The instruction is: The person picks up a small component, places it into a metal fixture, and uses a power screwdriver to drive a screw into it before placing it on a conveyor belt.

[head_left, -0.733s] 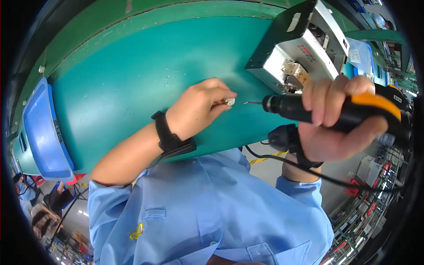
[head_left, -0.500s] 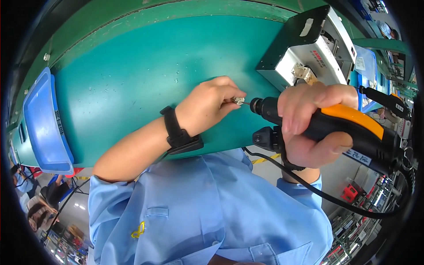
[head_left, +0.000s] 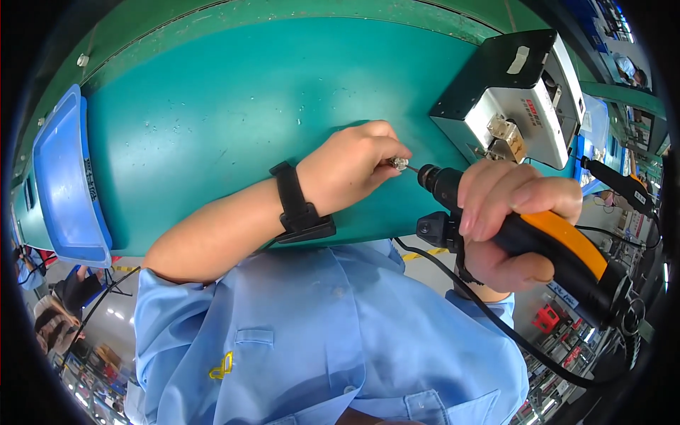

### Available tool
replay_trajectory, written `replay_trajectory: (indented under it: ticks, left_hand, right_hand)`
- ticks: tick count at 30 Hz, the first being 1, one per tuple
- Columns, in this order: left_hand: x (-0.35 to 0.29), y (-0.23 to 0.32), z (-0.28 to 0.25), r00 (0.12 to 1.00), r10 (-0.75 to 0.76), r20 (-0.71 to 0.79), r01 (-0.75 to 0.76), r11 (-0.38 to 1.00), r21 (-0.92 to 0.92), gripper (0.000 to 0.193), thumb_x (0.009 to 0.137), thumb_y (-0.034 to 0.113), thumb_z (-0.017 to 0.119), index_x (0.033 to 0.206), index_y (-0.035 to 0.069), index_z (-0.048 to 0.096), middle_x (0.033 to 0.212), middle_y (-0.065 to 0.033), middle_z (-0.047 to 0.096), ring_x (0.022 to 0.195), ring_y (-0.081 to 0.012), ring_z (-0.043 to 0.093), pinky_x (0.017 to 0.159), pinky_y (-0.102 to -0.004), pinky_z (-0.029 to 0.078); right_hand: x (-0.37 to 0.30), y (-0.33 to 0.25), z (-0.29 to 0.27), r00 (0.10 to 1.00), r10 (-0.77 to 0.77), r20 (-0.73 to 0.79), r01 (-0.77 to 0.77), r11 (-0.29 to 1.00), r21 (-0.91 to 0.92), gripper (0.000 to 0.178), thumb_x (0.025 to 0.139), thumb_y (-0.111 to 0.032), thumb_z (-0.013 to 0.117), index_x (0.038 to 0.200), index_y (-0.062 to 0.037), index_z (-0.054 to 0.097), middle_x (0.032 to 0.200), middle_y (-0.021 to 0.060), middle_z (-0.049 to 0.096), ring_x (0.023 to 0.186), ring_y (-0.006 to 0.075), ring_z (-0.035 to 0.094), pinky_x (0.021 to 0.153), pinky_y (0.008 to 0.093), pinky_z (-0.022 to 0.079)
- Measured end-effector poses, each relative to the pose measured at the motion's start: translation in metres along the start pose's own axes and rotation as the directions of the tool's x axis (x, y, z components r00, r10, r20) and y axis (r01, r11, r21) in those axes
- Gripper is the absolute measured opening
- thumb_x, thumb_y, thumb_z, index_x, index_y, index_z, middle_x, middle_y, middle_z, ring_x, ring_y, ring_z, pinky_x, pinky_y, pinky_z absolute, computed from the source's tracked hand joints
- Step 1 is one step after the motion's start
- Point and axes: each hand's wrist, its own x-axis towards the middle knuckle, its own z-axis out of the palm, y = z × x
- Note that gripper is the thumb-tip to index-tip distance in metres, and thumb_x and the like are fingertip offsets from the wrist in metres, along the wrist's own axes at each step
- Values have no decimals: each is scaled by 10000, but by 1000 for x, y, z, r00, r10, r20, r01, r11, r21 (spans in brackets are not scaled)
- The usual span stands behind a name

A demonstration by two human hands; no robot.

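Now the left hand is pinching a small screw just beside the grey machine, while the right hand is gripping the orange-and-black electric screwdriver, its tip touching that screw.

Position: the one head view sits on the person's head, above the green table.
Direction: it looks down at the table.
Distance: close over its near edge.
Lens: fisheye, table edges bend.
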Motion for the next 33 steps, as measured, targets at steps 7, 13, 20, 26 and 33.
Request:
replay_trajectory:
  ticks: [7, 13, 20, 26, 33]
  left_hand:
    - [-2, -4, 1, 1000, 9, -11, -9, 1000, 15, 265, 770, -57, 668, 1018, 37, 653, 923, -78, 596, 766, -204, 621, 643, -299, 522]
    - [-2, -4, 3, 1000, 4, -12, -4, 1000, -1, 258, 770, -43, 679, 1014, 35, 652, 923, -74, 594, 762, -191, 620, 655, -285, 528]
    - [-2, -5, 1, 1000, 10, -7, -10, 1000, 2, 258, 770, -42, 678, 1017, 31, 649, 919, -74, 592, 768, -194, 622, 656, -289, 529]
    - [-1, -2, 0, 1000, 14, -7, -14, 1000, -3, 251, 768, -50, 669, 1007, 23, 645, 915, -87, 590, 774, -221, 623, 653, -306, 526]
    - [-2, 0, 1, 1000, 15, -7, -15, 998, 54, 252, 750, -60, 658, 988, 17, 627, 900, -106, 577, 783, -268, 613, 663, -344, 519]
  right_hand:
    - [-3, 4, -1, 997, -34, 72, 28, 996, 79, 543, 830, -491, 633, 1025, -26, 430, 653, 37, 538, 520, 142, 514, 499, 269, 412]
    - [-5, 2, -7, 998, -23, 59, 15, 991, 134, 556, 768, -368, 769, 1040, -4, 449, 684, 63, 577, 559, 185, 577, 499, 297, 438]
    - [-3, 3, -5, 997, 17, 70, -26, 992, 126, 503, 795, -331, 750, 1041, -11, 450, 679, 62, 575, 562, 181, 573, 512, 304, 440]
    - [-2, 6, 7, 999, 30, 32, -30, 1000, 4, 522, 877, -547, 550, 974, -51, 414, 611, 15, 502, 479, 121, 481, 484, 250, 392]
    - [1, 7, 12, 995, 95, 2, -95, 995, -32, 519, 864, -559, 566, 957, -71, 416, 584, -9, 482, 449, 112, 462, 474, 249, 378]
